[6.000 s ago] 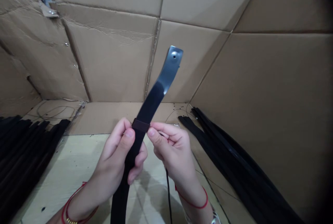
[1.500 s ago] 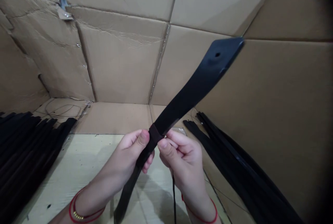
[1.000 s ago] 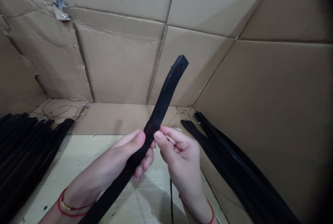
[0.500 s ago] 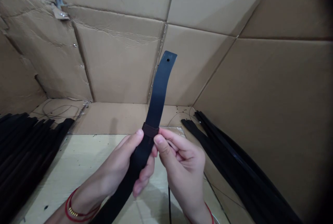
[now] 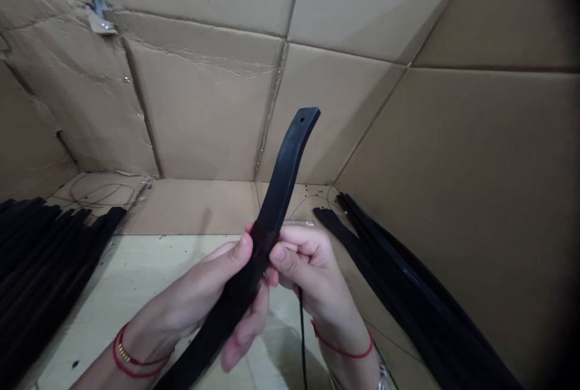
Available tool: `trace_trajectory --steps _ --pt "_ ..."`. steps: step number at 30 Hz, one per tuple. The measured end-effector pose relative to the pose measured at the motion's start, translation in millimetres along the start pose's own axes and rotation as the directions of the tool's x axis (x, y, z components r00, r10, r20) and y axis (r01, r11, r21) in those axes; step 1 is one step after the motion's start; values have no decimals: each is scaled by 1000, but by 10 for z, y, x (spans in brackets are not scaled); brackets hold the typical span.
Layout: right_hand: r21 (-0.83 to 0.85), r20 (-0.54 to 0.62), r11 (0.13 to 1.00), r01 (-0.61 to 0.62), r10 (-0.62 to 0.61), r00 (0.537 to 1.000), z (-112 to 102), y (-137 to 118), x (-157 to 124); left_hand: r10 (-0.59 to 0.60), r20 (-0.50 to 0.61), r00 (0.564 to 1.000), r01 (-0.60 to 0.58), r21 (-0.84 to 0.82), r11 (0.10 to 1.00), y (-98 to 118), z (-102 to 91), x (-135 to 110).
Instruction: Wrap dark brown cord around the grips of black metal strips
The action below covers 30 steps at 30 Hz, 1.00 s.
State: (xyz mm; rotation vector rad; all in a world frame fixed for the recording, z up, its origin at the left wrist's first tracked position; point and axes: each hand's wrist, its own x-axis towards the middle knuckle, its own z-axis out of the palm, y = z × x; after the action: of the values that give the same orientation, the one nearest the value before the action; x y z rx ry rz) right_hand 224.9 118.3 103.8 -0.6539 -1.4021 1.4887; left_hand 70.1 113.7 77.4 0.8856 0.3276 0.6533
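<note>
A long black strap [image 5: 281, 181] with a small round hole near its tip runs from the lower left up to the middle of the view. A dark brown band [image 5: 265, 239] goes across it between my hands. My left hand [image 5: 222, 275] is closed around the strap just below the band, thumb on the left edge. On the other side my right hand [image 5: 306, 263] pinches the band's right edge between thumb and forefinger. From under the right hand hangs a thin black cord [image 5: 302, 335]; what its curled fingers hold is hidden.
Several black strips [image 5: 58, 269] lie side by side on the left of the pale tabletop [image 5: 149, 269]. More black strips [image 5: 385, 263] lie on the right. Cardboard walls [image 5: 212, 106] enclose the back and sides. Thin thread [image 5: 97, 193] lies loosely coiled at the back left.
The strap has turned about its length, now showing its right edge, and its tip has dropped and shifted right. My right wrist has swung out to the right. Both hands keep their grip.
</note>
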Motion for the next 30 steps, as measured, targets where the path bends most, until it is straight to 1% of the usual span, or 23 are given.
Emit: trace_trajectory --steps 1,2,3,4,5,6,8,9,10,11,12,13,15,17,19,22,24,25,26,27,28,29,30 --pt "-3 -41 1000 9 -9 999 14 -4 3 43 -110 993 -33 83 996 -7 25 17" --pt "-8 -96 1000 16 -16 995 32 -7 7 126 -228 965 -80 200 976 -15 58 33" --pt "-13 -163 1000 22 -24 986 53 -8 12 237 -317 918 -119 351 929 -24 94 46" --pt "-19 -225 1000 22 -26 974 74 -7 16 353 -368 860 -128 514 848 -32 131 56" --pt "-26 -274 999 22 -28 961 94 -5 18 442 -380 813 -94 663 743 -40 163 62" --pt "-34 -310 999 20 -30 950 112 -3 17 499 -375 781 -23 782 622 -45 187 65" --pt "-50 -320 999 14 -30 947 142 0 4 553 -350 756 120 905 409 -49 211 58" --pt "-57 -304 998 9 -26 952 154 -1 -7 572 -336 748 153 926 344 -49 211 50" --pt "-62 -292 998 6 -24 956 165 -3 -19 586 -327 742 165 935 313 -49 206 40" --pt "-62 -281 998 13 -30 959 177 -5 -30 596 -320 737 157 938 310 -50 199 27" --pt "-58 -265 998 22 -37 963 188 -6 -37 603 -324 728 139 932 334 -52 193 14" --pt "-51 -249 998 38 -49 967 199 -5 -40 606 -340 719 111 917 383 -54 189 2" --pt "-33 -226 996 77 -82 971 221 6 -30 574 -395 717 38 844 534 -52 195 -17" --pt "-32 -225 992 120 -124 966 239 28 -8 494 -429 756 -53 713 699 -37 220 -25" --pt "-49 -241 983 176 -182 953 249 59 15 406 -415 814 -125 557 821 -8 252 -28" --pt "-69 -256 967 246 -255 932 230 107 39 321 -381 867 -189 346 919 36 270 -36" --pt "-17 -217 972 235 -233 948 187 132 50 283 -339 897 -222 207 953 59 237 -43" --pt "30 -173 977 210 -202 964 158 140 55 254 -294 921 -229 116 966 69 204 -45" --pt "87 -114 979 182 -172 979 127 145 58 205 -211 956 -208 10 978 78 161 -44" --pt "143 -53 978 154 -148 988 97 145 60 139 -89 986 -147 -97 984 86 112 -39" --pt "189 -6 973 133 -135 991 71 140 60 66 54 996 -55 -184 981 92 62 -31" --pt "214 14 970 119 -125 992 53 130 56 -17 192 981 61 -223 973 95 18 -19" --pt "212 3 971 114 -118 993 45 115 48 -94 276 957 154 -207 966 94 -17 -5"
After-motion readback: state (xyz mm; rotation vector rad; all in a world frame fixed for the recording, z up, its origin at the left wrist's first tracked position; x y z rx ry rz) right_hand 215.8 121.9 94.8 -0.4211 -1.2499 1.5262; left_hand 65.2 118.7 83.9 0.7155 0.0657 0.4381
